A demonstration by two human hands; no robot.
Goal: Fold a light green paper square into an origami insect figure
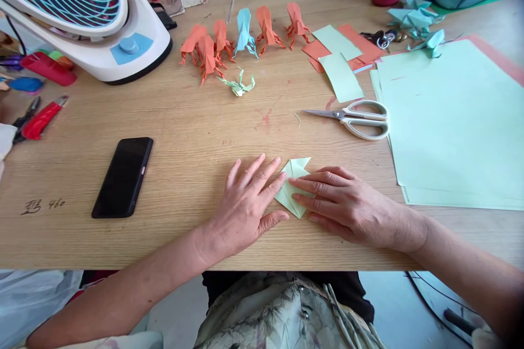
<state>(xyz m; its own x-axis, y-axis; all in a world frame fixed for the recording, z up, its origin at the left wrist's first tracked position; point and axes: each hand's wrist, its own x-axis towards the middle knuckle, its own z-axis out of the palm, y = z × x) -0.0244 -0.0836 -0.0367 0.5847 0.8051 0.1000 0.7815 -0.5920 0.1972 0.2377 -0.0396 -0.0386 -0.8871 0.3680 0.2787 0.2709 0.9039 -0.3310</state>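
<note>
A small piece of pale green folded paper (293, 196) lies on the table in front of me, with creases running down it and two points at its top. My left hand (254, 196) rests flat with spread fingers, its index fingertip and thumb at the paper's left edge. From the other side my right hand (344, 202) lies with outstretched fingers over the paper's right part, pressing it to the wood and hiding some of it. Beyond my right hand are the scissors (347, 115), lying slightly open.
Several folded orange paper figures (268, 26) and a blue figure (244, 31) stand at the back. A small green figure (238, 84) sits before them. Around me are green sheets (454, 125), cut paper pieces (341, 76), a phone (123, 177) and a fan (123, 43).
</note>
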